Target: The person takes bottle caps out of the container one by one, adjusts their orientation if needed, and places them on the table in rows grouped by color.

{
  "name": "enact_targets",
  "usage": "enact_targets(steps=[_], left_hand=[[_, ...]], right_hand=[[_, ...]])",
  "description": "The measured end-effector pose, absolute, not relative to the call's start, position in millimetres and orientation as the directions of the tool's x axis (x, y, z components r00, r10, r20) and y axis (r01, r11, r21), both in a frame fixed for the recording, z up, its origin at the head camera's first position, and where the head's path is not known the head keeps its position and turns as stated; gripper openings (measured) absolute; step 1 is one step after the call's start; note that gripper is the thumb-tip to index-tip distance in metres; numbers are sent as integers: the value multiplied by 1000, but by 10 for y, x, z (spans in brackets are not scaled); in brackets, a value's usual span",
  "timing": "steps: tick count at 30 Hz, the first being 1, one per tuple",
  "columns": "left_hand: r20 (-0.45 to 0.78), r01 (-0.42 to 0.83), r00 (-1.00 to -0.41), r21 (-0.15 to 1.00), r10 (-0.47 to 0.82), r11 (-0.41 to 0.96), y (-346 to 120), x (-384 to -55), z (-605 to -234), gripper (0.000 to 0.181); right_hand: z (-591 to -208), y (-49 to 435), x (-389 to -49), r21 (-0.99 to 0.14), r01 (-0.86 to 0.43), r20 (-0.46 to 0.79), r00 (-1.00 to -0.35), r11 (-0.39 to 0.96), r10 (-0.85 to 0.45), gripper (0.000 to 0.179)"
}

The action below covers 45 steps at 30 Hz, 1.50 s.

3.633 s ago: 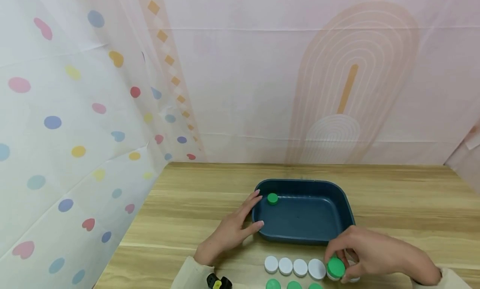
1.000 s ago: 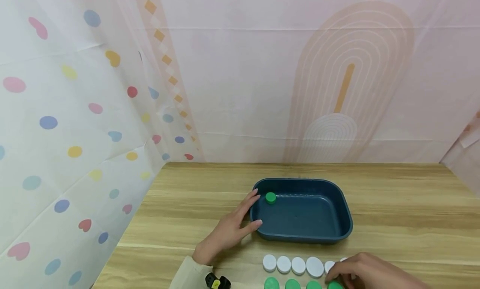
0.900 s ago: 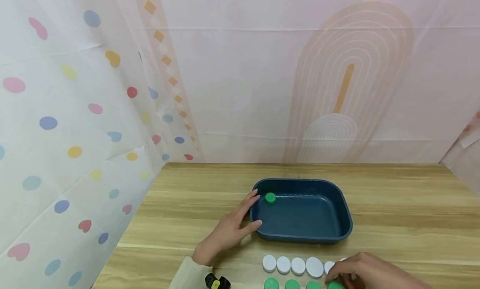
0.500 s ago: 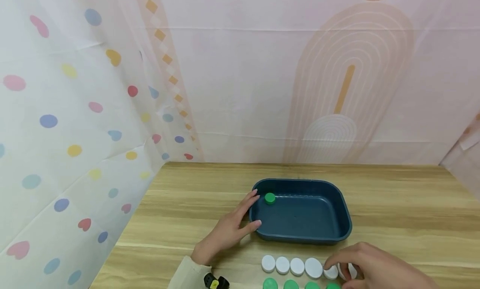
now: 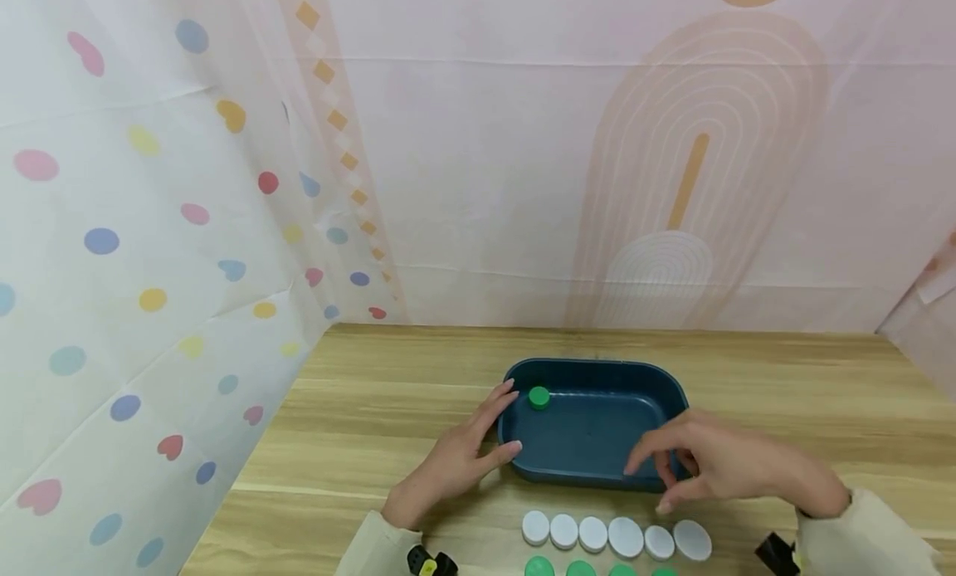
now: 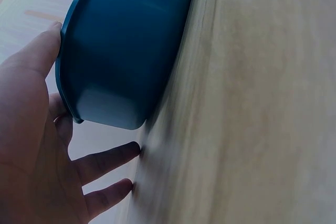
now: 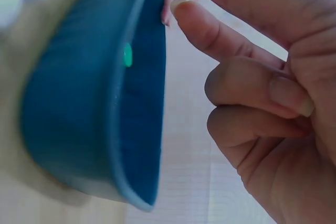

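My left hand (image 5: 456,468) rests against the left end of a dark blue tray (image 5: 590,481), fingers spread, thumb on its rim. Against the tray wall in the left wrist view, the same hand (image 6: 31,129) has its lower fingers near the tabletop. Above the tray's front right corner is my right hand (image 5: 717,464), thumb and index finger apart, holding nothing. Its other fingers are curled loosely in the right wrist view. One round green cap (image 5: 538,397) lies inside the tray at the far left.
In front of the tray runs a row of several round white caps (image 5: 626,537) of differing sizes. Nearer, a row of several green caps (image 5: 581,568) is cut by the frame's lower edge. A patterned curtain (image 5: 485,186) hangs behind the wooden table (image 5: 373,410).
My right hand earlier held a green cap over the white row, then was at the right end of the green row. Now it has moved away to the tray, without a cap. My left hand stays put.
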State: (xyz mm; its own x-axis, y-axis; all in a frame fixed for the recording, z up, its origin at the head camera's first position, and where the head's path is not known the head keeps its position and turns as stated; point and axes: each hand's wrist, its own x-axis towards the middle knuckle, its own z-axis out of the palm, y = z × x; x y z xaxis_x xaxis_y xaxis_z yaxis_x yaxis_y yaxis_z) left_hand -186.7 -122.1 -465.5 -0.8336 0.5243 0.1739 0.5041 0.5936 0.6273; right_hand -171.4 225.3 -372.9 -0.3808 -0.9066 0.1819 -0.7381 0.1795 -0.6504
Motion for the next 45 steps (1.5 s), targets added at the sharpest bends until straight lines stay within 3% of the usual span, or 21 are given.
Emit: enact_targets(steps=[7, 17, 32, 45], left_hand=[[159, 500, -831, 633, 533, 591, -1215, -1861, -4672, 65], [169, 499, -833, 641, 526, 583, -1217, -1836, -4684, 64], [136, 477, -837, 656, 530, 585, -1208, -1847, -4662, 66], [142, 483, -835, 654, 532, 582, -1237, -1864, -4644, 65]], right_hand=[[-3488, 2185, -2013, -653, -681, 23, -455, 332, -890, 37], [-3420, 1929, -2436, -588, -668, -104, -497, 456, -862, 40], [-3670, 1463, -2767, -494, -632, -256, -551, 597, -794, 50], [-3950, 1169, -2857, -463, -532, -371, -610, 708, -701, 67]])
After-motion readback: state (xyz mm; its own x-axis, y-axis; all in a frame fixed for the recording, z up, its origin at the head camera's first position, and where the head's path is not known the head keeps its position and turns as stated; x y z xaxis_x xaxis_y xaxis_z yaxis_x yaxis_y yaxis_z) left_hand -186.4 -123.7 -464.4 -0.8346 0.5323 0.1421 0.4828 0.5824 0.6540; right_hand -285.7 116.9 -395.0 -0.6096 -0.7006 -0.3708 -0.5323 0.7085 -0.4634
